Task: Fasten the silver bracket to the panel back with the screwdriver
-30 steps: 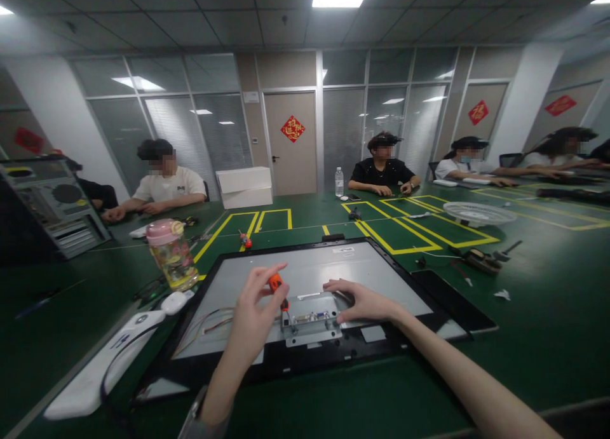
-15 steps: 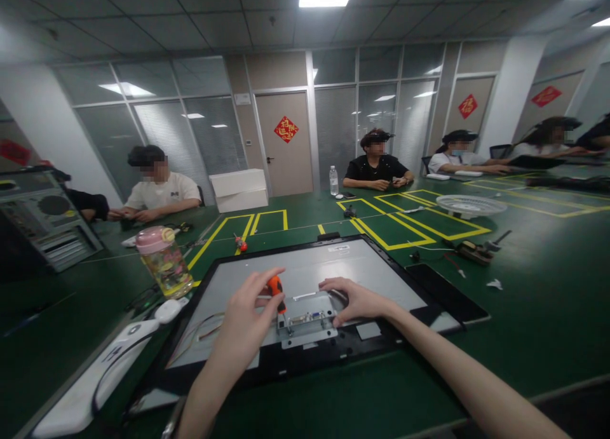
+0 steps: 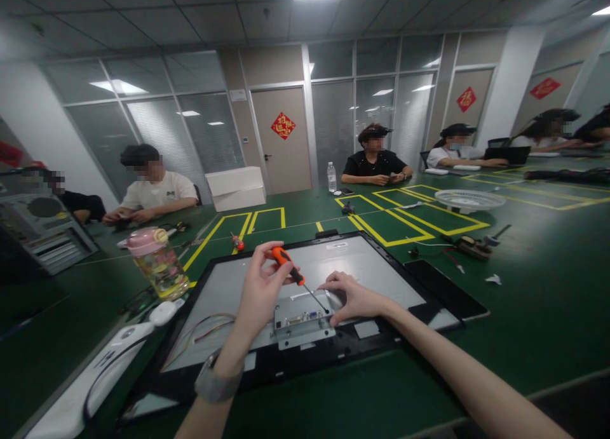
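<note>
My left hand (image 3: 260, 293) is closed around an orange and black screwdriver (image 3: 288, 265). Its thin shaft slants down to the right, and the tip is at the right corner of a metal bracket (image 3: 305, 338) with a row of ports, among them a blue one. The bracket lies on the silver back of a black-framed monitor panel (image 3: 386, 280). Around the bracket's right end curl the fingers of my right hand (image 3: 355, 299), thumb at the front side. Thin wires (image 3: 207, 328) lie on the panel's left part.
Left of the panel are a pink-lidded bottle (image 3: 159, 267) and a white power strip (image 3: 95, 382). A black flat panel (image 3: 445, 290) lies to the right, with a soldering-iron-like tool (image 3: 476, 245) beyond it. Several people sit across the table; a computer case (image 3: 47, 223) stands far left.
My left hand has lifted and shifted right. The screwdriver went from nearly upright at the bracket's left end to slanting toward its right corner. My right hand stays on the bracket.
</note>
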`<state>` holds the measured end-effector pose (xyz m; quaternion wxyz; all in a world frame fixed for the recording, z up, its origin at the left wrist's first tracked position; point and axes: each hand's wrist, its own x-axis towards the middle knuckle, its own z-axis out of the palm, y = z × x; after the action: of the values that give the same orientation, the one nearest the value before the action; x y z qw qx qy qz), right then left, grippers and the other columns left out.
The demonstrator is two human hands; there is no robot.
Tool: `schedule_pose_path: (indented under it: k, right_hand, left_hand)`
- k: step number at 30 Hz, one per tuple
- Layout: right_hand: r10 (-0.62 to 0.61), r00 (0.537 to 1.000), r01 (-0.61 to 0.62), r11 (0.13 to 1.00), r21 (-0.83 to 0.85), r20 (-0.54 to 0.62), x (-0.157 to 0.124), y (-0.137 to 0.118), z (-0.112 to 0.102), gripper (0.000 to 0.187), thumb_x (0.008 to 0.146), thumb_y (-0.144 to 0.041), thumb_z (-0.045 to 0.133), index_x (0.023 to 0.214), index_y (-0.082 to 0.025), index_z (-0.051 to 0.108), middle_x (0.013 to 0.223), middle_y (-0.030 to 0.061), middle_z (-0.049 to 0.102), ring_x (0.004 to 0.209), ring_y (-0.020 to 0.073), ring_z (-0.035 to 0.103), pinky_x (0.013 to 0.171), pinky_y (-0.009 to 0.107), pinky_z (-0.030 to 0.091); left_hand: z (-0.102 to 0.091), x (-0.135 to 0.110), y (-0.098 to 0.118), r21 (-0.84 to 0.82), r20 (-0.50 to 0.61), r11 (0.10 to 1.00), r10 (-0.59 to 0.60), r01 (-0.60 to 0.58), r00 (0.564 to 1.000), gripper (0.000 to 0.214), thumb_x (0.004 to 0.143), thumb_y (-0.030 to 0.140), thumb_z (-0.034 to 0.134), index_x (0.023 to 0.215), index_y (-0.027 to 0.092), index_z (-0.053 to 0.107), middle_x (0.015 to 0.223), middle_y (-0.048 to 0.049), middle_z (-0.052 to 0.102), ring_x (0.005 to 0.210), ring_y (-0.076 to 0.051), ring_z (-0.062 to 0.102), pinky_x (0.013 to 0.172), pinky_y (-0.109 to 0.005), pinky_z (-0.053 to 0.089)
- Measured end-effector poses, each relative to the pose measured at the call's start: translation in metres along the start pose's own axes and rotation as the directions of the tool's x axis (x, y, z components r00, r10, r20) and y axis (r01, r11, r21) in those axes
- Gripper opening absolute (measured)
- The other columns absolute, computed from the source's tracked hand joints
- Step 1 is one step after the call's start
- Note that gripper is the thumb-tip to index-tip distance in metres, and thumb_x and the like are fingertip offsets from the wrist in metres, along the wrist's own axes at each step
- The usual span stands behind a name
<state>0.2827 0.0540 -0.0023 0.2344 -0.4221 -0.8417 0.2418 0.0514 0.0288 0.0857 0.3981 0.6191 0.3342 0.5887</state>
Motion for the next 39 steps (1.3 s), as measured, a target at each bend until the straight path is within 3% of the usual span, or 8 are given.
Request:
schedule_pose_path:
  k: [5,16,21,26,28,31,35,39]
  right_hand:
    - [0.025,0.998,-0.025,1.0,0.001,0.06,-0.002,0.001,-0.003,0.076,0.063,-0.053,0.08,0.13,-0.028,0.057,0.123,0.0067,0.048,0.116,0.03,0.043,0.105,0.045,0.032]
    - [0.031,0.998,-0.033,0.999,0.024,0.053,-0.004,0.001,-0.003,0.077,0.063,-0.053,0.079,0.132,-0.028,0.055,0.125,0.0069,0.047,0.118,0.0309,0.042,0.106,0.043,0.031]
    - [0.009,1.0,-0.009,1.0,0.015,0.029,-0.003,0.006,0.0,0.077,0.063,-0.053,0.08,0.131,-0.028,0.056,0.123,0.0065,0.049,0.116,0.0304,0.044,0.104,0.042,0.033]
    - [0.007,1.0,-0.007,1.0,0.005,0.027,-0.004,0.004,0.0,0.075,0.064,-0.053,0.079,0.131,-0.027,0.056,0.123,0.0069,0.049,0.116,0.0299,0.044,0.104,0.043,0.033]
    - [0.016,0.999,-0.016,1.0,0.002,0.033,-0.004,0.001,-0.001,0.074,0.064,-0.053,0.079,0.13,-0.028,0.057,0.123,0.0069,0.049,0.116,0.0299,0.044,0.104,0.043,0.034]
    - [0.026,0.999,-0.026,1.0,0.008,0.031,-0.005,-0.001,-0.001,0.077,0.063,-0.053,0.08,0.132,-0.027,0.055,0.124,0.0074,0.049,0.116,0.0303,0.044,0.104,0.043,0.034]
    - [0.035,0.999,-0.036,0.999,0.024,0.023,-0.006,-0.001,0.0,0.079,0.062,-0.051,0.082,0.132,-0.025,0.056,0.125,0.0085,0.049,0.116,0.0311,0.045,0.105,0.044,0.033]
    - [0.039,0.999,-0.04,0.998,0.044,0.012,-0.006,0.002,0.001,0.079,0.061,-0.05,0.083,0.132,-0.025,0.056,0.127,0.0088,0.048,0.119,0.0318,0.044,0.107,0.044,0.032]
  left_hand:
    - [0.007,-0.007,-0.031,0.027,0.011,0.999,-0.043,0.042,0.999,0.04,0.074,0.032,0.07,0.108,0.02,0.053,0.089,0.0022,0.047,0.071,-0.014,0.068,0.057,-0.028,0.062]
    - [0.002,-0.012,-0.039,0.155,0.002,0.988,0.028,-0.027,1.0,0.039,0.078,0.034,0.067,0.113,0.021,0.056,0.094,-0.0013,0.051,0.072,-0.015,0.065,0.055,-0.029,0.061]
    - [0.007,-0.018,-0.036,0.241,0.135,0.96,0.112,-0.142,0.985,0.034,0.084,0.03,0.06,0.117,0.022,0.056,0.1,-0.0054,0.056,0.084,-0.018,0.065,0.062,-0.027,0.06]
    - [0.016,-0.024,-0.02,0.339,0.262,0.864,0.293,-0.372,0.919,0.028,0.086,0.02,0.057,0.114,0.022,0.06,0.098,-0.0053,0.06,0.09,-0.017,0.063,0.082,-0.031,0.054]
    - [0.02,-0.025,-0.016,0.39,0.207,0.819,0.369,-0.422,0.906,0.021,0.081,0.023,0.066,0.102,0.021,0.066,0.094,-0.0041,0.058,0.089,-0.017,0.061,0.083,-0.031,0.05]
    - [0.024,-0.025,-0.015,0.355,0.032,0.866,0.366,-0.353,0.93,0.012,0.087,0.025,0.058,0.089,0.02,0.069,0.085,-0.0022,0.055,0.077,-0.014,0.059,0.074,-0.027,0.048]
    - [0.023,-0.025,-0.017,0.21,0.078,0.94,0.257,-0.268,0.963,0.027,0.095,0.023,0.041,0.103,0.019,0.066,0.089,-0.0046,0.063,0.083,-0.016,0.061,0.078,-0.029,0.047]
    - [0.021,-0.024,-0.02,0.258,0.014,0.923,0.294,-0.287,0.956,0.019,0.09,0.027,0.053,0.088,0.02,0.07,0.089,-0.0042,0.059,0.087,-0.017,0.059,0.081,-0.029,0.046]
